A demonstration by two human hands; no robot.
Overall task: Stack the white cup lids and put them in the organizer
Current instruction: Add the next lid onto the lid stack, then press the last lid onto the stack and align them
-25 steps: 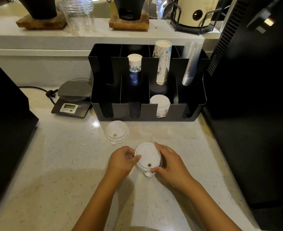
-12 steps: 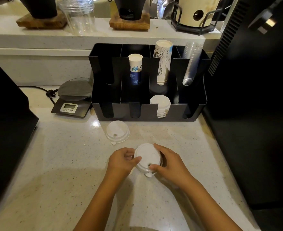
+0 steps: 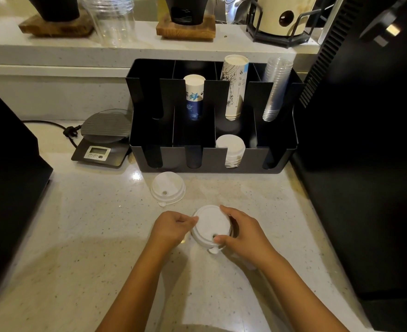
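A short stack of white cup lids (image 3: 210,226) sits on the speckled counter between my two hands. My left hand (image 3: 172,227) pinches its left rim with curled fingers. My right hand (image 3: 242,232) wraps its right side, thumb near the sip hole. Another white lid (image 3: 167,188) lies alone on the counter, just in front of the black organizer (image 3: 209,164). A stack of white lids (image 3: 231,149) stands in the organizer's third front slot.
The organizer's back slots hold paper cups (image 3: 194,97), a taller paper cup stack (image 3: 236,87) and clear plastic cups (image 3: 275,89). A digital scale (image 3: 102,140) with a cord sits to the left. Black machines flank the counter left (image 3: 8,178) and right (image 3: 365,140).
Both hands stay on the lid stack. Hands and stack have shifted very slightly toward the organizer.
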